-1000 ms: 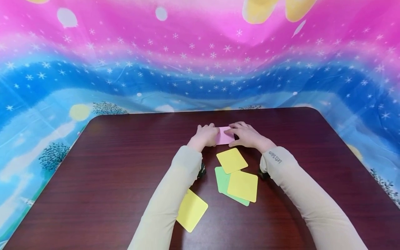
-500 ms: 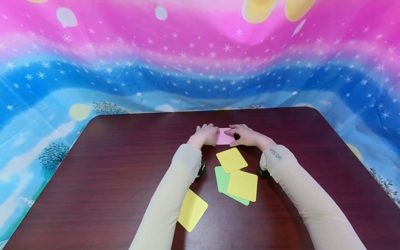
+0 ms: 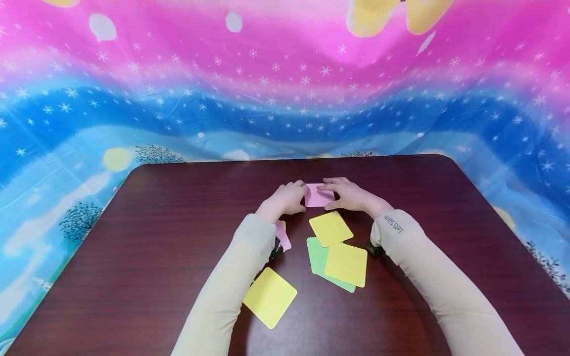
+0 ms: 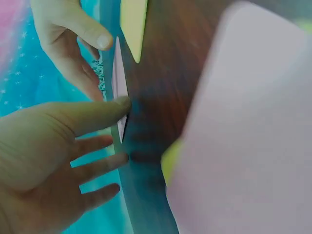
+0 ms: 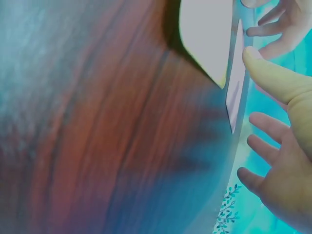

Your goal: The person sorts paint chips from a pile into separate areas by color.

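In the head view, a square pink card (image 3: 318,196) lies flat on the table between the two hands. My right hand (image 3: 352,194) is at its right side, with fingertips over the top of it and the thumb near its front corner. At the left edge is my left hand (image 3: 286,199); its fingers are extended and the thumb stands apart. The left wrist view shows these fingers (image 4: 105,168) spread beside the thin-looking pink card (image 4: 120,90). In the right wrist view, the right hand (image 5: 287,161) has straight, spread fingers. Neither hand visibly grips anything.
Nearer the body lie two yellow cards (image 3: 331,229) overlapping a green card (image 3: 317,257). Another yellow card (image 3: 270,298) sits by the left forearm. A second pink card (image 3: 282,237), with yellow behind it, is partly hidden under the left wrist. A printed cloth (image 3: 267,99) hangs behind the table.
My left hand and forearm have shifted slightly left, with the thumb moving off the pink card. This uncovers the second pink card below the wrist. The right hand is nearly still.
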`<state>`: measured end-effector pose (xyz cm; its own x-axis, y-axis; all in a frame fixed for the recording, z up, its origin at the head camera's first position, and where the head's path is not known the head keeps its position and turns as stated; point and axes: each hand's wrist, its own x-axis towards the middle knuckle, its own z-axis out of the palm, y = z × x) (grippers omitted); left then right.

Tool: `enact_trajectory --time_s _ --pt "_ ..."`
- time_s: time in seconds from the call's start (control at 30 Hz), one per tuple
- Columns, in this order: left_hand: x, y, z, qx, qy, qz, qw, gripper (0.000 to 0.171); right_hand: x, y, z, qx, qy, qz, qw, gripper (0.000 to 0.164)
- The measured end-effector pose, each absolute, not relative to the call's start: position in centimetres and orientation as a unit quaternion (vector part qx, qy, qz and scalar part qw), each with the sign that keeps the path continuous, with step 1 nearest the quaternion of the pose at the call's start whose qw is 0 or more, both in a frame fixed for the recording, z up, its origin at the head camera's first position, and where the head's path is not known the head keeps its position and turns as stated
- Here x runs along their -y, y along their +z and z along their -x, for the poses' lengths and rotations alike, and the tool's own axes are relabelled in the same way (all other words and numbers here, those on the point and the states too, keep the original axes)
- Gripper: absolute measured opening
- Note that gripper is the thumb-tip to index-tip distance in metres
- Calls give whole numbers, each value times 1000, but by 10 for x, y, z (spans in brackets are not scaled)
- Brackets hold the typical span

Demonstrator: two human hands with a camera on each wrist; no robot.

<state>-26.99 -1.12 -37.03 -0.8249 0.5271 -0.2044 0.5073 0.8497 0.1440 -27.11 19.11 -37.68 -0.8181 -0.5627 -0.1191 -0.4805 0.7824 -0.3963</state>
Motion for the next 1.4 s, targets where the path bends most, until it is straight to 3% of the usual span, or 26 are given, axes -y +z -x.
enact_trajectory --time_s 0.27,1.4 --pt "31 -366 262 -954 61 -268 121 60 -180 -375 264 -941 -149 288 94 66" --pt "87 -351 223 -966 22 -239 98 56 -110 -369 218 -913 -57 401 55 76"
